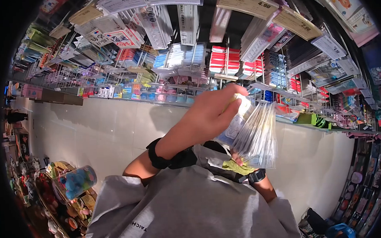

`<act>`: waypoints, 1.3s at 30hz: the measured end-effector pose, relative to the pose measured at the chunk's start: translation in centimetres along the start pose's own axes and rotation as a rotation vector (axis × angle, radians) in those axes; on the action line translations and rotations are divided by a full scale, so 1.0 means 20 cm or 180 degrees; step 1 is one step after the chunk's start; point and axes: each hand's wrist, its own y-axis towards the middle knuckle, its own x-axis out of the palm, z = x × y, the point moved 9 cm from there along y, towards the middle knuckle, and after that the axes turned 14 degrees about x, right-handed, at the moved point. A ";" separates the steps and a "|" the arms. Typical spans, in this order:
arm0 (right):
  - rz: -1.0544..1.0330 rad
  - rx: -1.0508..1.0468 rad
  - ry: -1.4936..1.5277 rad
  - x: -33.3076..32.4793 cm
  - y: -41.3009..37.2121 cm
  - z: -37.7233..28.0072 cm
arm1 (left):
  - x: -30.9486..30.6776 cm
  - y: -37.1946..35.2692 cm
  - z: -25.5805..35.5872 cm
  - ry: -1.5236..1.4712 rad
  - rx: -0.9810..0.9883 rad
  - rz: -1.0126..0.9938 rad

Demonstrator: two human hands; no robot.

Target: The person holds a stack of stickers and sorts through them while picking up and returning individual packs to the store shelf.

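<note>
My left hand (217, 109), with a black band at its wrist, is raised in front of the shelf. Its fingers and thumb are pinched on a flat clear packet (230, 132), pale yellow and glary at the top, with a line drawing below. Right beside it fans out a thick stack of clear plastic packets (259, 137). My right hand (237, 158), mostly hidden under that stack, grips its lower end from below. A yellow-green cloth (237, 167) lies between this hand and the dark watch (256, 175) on its wrist.
Ahead, a shelf with metal hooks carries hanging packets (224, 60) under price tags (247, 3). Below the hooks run bins of small goods (149, 91). Plush toys (55, 227) and a clear tub with blue contents (77, 182) stand at left. Another goods rack (363, 188) is at right.
</note>
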 end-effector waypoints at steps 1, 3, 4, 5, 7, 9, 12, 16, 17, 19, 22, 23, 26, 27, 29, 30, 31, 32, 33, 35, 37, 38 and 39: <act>-0.0001 -0.0001 -0.0004 0.00 0.00 0.00 | 0.03 0.01 -0.01 0.0005 -0.0002 -0.0009; 0.0010 -0.0012 -0.0019 0.01 0.00 -0.01 | 0.09 0.02 -0.01 0.0047 0.0326 0.0043; 0.0019 -0.0011 -0.0030 0.02 0.00 0.00 | 0.10 0.02 -0.02 0.0037 0.0325 0.0032; 0.0041 -0.0002 -0.0039 0.02 0.00 0.00 | 0.10 0.03 -0.01 0.0019 0.0525 0.0130; 0.0055 0.0009 -0.0059 0.03 0.01 0.00 | 0.08 0.03 0.01 0.0004 0.0728 0.0230; 0.0077 0.0006 -0.0082 0.05 0.01 0.01 | 0.08 0.03 -0.01 -0.0148 0.0422 0.0043; 0.0087 0.0012 -0.0114 0.07 0.02 0.00 | 0.09 0.02 0.04 -0.0398 0.0471 -0.0247; 0.0116 0.0016 -0.0177 0.09 0.02 0.00 | 0.09 0.02 0.05 -0.0485 0.0725 -0.0227; 0.0129 0.0017 -0.0180 0.09 0.02 0.00 | 0.10 0.02 0.04 -0.0491 0.0637 -0.0202; 0.0128 0.0026 -0.0189 0.10 0.01 0.00 | 0.11 0.02 0.03 -0.0502 0.0552 -0.0177; 0.0153 0.0040 -0.0221 0.10 0.01 0.01 | 0.10 0.02 0.05 -0.0238 0.0749 0.0081; 0.0152 0.0029 -0.0238 0.10 0.00 0.01 | 0.12 0.02 0.06 -0.0272 0.0763 -0.0010; 0.0174 0.0039 -0.0260 0.10 -0.01 0.01 | 0.14 0.03 0.09 -0.0230 0.0915 -0.0068; 0.0175 0.0034 -0.0273 0.10 -0.01 0.01 | 0.15 0.03 0.12 -0.0155 0.1036 -0.0048; 0.0170 0.0036 -0.0276 0.11 -0.01 0.01 | 0.16 0.03 0.14 0.0101 0.1290 -0.0155; 0.0168 0.0041 -0.0274 0.11 -0.02 0.02 | 0.18 0.03 0.17 0.0351 0.1547 -0.0259; 0.0171 0.0044 -0.0278 0.11 -0.02 0.02 | 0.18 0.03 0.17 0.0346 0.1545 -0.0273; 0.0177 0.0044 -0.0280 0.11 -0.02 0.02 | 0.20 0.02 0.18 0.0382 0.1555 -0.0435; 0.0184 0.0032 -0.0288 0.11 -0.02 0.02 | 0.22 0.02 0.18 0.0419 0.1566 -0.0596; 0.0189 0.0038 -0.0302 0.12 -0.03 0.02 | 0.22 0.02 0.19 0.0436 0.1544 -0.0641; 0.0179 0.0044 -0.0303 0.12 -0.03 0.03 | 0.23 0.02 0.18 0.0459 0.1519 -0.0695; 0.0174 0.0034 -0.0316 0.12 -0.03 0.03 | 0.24 0.02 0.17 0.0459 0.1460 -0.0722; 0.0168 0.0033 -0.0305 0.12 -0.03 0.03 | 0.25 0.02 0.16 0.0458 0.1403 -0.0748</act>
